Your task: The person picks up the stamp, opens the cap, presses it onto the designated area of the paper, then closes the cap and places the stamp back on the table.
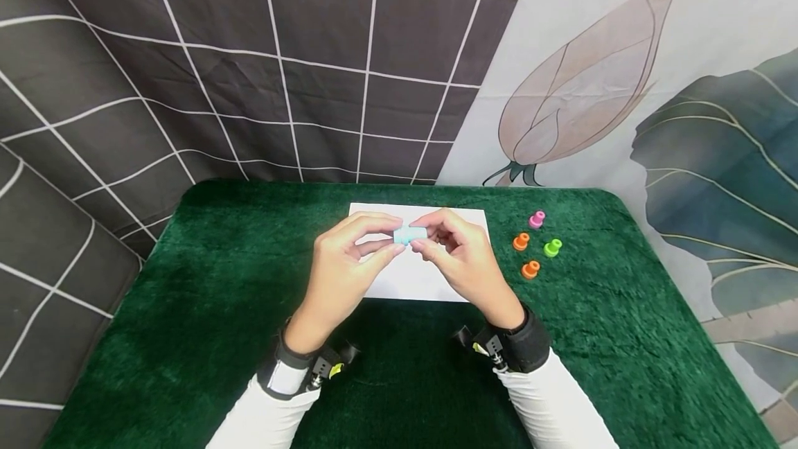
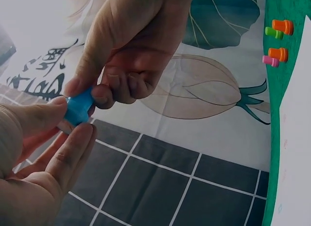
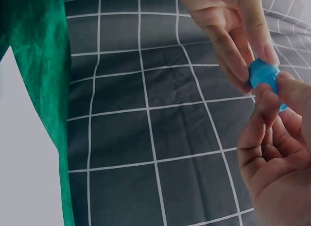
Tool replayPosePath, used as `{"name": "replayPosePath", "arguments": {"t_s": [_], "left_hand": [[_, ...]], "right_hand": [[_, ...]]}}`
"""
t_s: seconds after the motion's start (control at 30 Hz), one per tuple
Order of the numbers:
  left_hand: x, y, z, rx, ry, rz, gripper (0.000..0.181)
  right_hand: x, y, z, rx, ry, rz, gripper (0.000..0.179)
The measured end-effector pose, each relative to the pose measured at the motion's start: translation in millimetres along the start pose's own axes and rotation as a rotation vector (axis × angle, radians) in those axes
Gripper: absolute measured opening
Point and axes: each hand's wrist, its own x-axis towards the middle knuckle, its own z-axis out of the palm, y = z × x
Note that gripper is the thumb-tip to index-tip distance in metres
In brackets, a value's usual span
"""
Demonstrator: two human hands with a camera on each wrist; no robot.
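A small light-blue toy stamp (image 1: 409,234) is held up between both hands, over the white sheet of paper (image 1: 411,276). My left hand (image 1: 346,262) pinches its left end between thumb and fingertips. At the other end, the thumb and fingers of my right hand (image 1: 466,258) grip it, the remaining fingers curled in. Seen from the left wrist, the blue stamp (image 2: 79,108) lies between the two sets of fingertips, which cover parts of it. The right wrist view shows the stamp (image 3: 264,73) with one wider, rounded end on the left hand's side.
To the right of the paper stand several similar small stamps: a pink one (image 1: 537,219), a green one (image 1: 552,248), and orange ones (image 1: 521,241). Faint small marks show on the paper in the left wrist view. A green cloth (image 1: 249,262) covers the table, with patterned curtains behind it.
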Motion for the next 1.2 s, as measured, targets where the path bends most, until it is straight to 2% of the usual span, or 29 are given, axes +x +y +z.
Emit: {"name": "replayPosePath", "arguments": {"t_s": [0.23,0.47,0.67,0.87,1.03,1.2], "left_hand": [[-0.8,-1.7,1.7,0.026,0.018,0.031,0.024],[0.0,-1.4,-0.2,0.062,0.005,0.031,0.021],[0.8,-1.3,-3.9,0.108,-0.044,0.011,0.022],[1.3,-2.1,-6.6,0.173,-0.115,-0.034,0.028],[0.8,-4.3,-1.4,0.259,-0.148,-0.022,0.028],[2.0,-5.9,-0.2,0.314,-0.149,0.001,0.025]], "right_hand": [[-0.7,0,0,-0.014,0.003,0.005,0.025],[-1.2,0,0,-0.08,-0.011,-0.023,0.023],[-1.4,-1,2,-0.124,-0.015,-0.024,0.023],[-1.7,-3,6,-0.146,-0.009,0.02,0.03],[-1.6,-4,10,-0.162,0.001,0.013,0.03],[-0.6,-5,11,-0.179,-0.01,-0.009,0.029]]}}
